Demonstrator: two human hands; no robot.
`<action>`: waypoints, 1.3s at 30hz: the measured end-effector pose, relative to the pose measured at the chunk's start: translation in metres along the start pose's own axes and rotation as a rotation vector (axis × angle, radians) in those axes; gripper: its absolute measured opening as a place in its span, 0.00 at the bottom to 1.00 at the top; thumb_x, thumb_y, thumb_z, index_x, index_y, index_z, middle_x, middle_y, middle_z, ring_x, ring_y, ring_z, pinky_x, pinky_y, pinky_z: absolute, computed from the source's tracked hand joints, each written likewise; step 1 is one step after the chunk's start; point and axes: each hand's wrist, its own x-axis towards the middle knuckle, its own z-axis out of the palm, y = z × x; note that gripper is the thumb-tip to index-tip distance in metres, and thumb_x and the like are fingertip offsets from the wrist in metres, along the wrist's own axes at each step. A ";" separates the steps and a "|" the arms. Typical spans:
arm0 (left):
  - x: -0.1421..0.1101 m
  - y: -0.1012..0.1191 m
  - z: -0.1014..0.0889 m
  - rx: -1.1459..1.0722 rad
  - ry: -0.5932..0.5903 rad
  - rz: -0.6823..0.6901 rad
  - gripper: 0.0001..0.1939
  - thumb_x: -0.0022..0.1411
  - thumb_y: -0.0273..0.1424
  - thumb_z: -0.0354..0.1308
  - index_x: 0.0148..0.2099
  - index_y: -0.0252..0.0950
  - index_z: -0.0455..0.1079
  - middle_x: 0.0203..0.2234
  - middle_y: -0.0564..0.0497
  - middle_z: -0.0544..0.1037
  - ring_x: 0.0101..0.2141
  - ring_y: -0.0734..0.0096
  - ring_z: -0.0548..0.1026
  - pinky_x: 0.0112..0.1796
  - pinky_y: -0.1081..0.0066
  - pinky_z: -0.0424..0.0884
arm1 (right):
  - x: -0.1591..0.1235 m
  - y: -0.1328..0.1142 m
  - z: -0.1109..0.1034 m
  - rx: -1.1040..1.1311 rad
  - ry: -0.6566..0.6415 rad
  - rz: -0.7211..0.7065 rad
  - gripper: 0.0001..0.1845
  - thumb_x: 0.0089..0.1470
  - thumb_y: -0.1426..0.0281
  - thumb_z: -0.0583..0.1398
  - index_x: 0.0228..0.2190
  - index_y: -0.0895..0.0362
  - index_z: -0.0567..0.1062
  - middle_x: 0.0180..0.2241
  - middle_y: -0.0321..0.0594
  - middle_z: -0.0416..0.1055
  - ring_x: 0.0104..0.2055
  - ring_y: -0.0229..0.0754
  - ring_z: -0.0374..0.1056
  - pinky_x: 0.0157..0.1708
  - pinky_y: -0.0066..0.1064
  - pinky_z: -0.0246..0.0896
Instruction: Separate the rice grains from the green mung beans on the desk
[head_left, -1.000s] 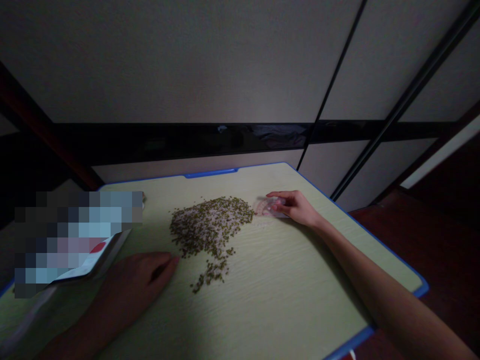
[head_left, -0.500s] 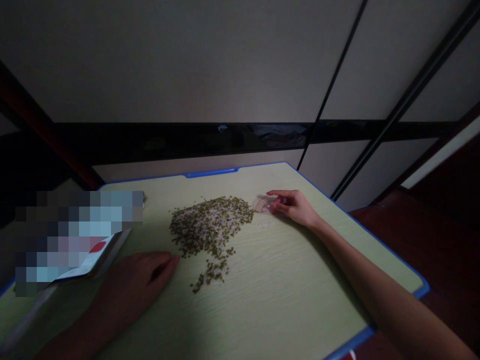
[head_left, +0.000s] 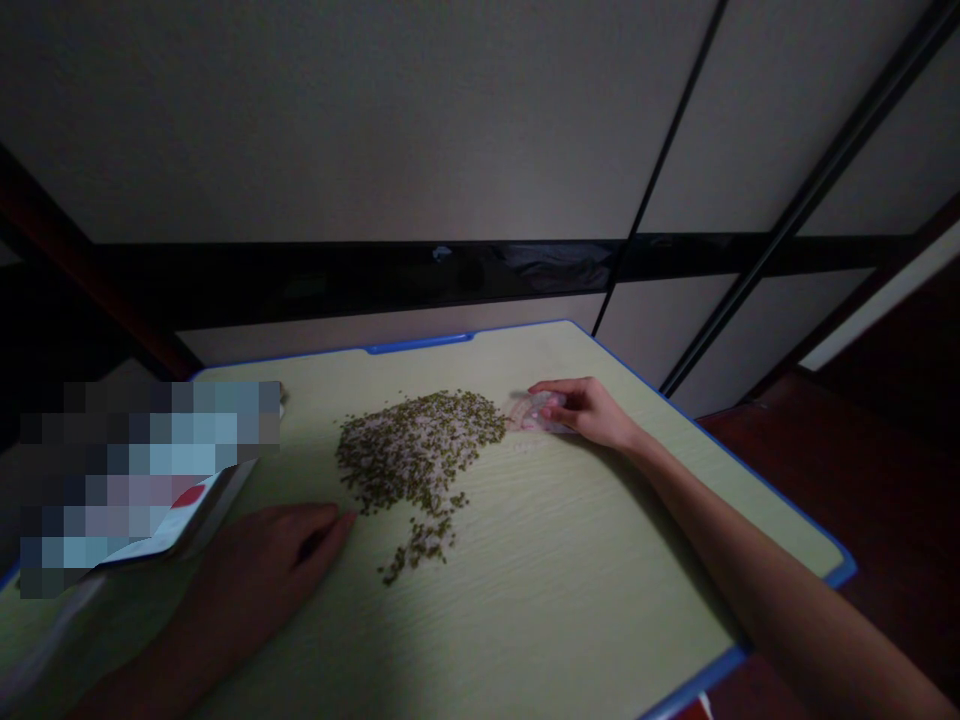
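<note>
A loose pile of green beans mixed with pale grains (head_left: 416, 445) is spread over the middle of the pale table (head_left: 540, 590). A thin tail of it trails toward the near side. Right of the pile, my right hand (head_left: 589, 410) pinches a clear plastic protractor (head_left: 525, 410) with reddish markings between thumb and fingers. Its left edge meets or nearly meets the pile. My left hand (head_left: 274, 550) rests low on the table at the pile's left edge, thumb and forefinger tips close together. Whatever may be between them cannot be made out.
A screen-like device (head_left: 187, 515), mostly blurred out, stands tilted at the table's left. Blue edging (head_left: 420, 345) runs round the table. Behind it rise pale cabinet doors (head_left: 390, 120) with a dark glossy band. Dark red floor (head_left: 795, 430) shows at right.
The view has shifted slightly. The protractor's tilt in my right hand varies a little across the frames. Both hands and the pile stay almost in place.
</note>
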 end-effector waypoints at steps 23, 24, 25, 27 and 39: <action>0.001 0.002 -0.001 -0.012 0.003 0.003 0.22 0.57 0.41 0.36 0.23 0.38 0.65 0.22 0.50 0.74 0.29 0.65 0.72 0.30 0.70 0.60 | -0.002 0.003 -0.001 0.037 -0.057 -0.013 0.18 0.41 0.69 0.58 0.37 0.65 0.73 0.19 0.32 0.60 0.19 0.31 0.50 0.19 0.24 0.48; 0.001 0.002 -0.002 -0.007 0.003 0.002 0.22 0.57 0.41 0.35 0.23 0.38 0.65 0.22 0.50 0.74 0.30 0.65 0.72 0.31 0.70 0.60 | -0.002 0.002 -0.001 0.036 -0.060 -0.013 0.18 0.41 0.69 0.58 0.37 0.64 0.74 0.19 0.32 0.60 0.19 0.31 0.50 0.19 0.24 0.47; 0.000 0.002 -0.002 -0.003 0.001 0.001 0.22 0.57 0.41 0.35 0.23 0.38 0.65 0.22 0.50 0.74 0.29 0.64 0.72 0.31 0.70 0.60 | -0.002 0.002 -0.001 0.034 -0.062 -0.012 0.18 0.41 0.69 0.58 0.37 0.64 0.74 0.19 0.32 0.60 0.19 0.31 0.50 0.19 0.24 0.47; 0.000 0.003 -0.002 0.001 -0.003 -0.001 0.22 0.57 0.41 0.35 0.22 0.39 0.65 0.22 0.50 0.74 0.29 0.64 0.72 0.31 0.69 0.60 | -0.002 0.001 0.000 0.029 -0.063 -0.010 0.19 0.41 0.69 0.59 0.37 0.65 0.74 0.19 0.32 0.60 0.19 0.31 0.50 0.19 0.24 0.47; 0.000 0.003 -0.002 -0.007 -0.016 -0.011 0.23 0.57 0.41 0.35 0.24 0.39 0.66 0.23 0.50 0.74 0.31 0.63 0.72 0.32 0.69 0.60 | -0.002 0.001 0.003 0.004 -0.032 -0.021 0.19 0.42 0.69 0.57 0.39 0.64 0.73 0.19 0.32 0.61 0.19 0.31 0.48 0.18 0.24 0.45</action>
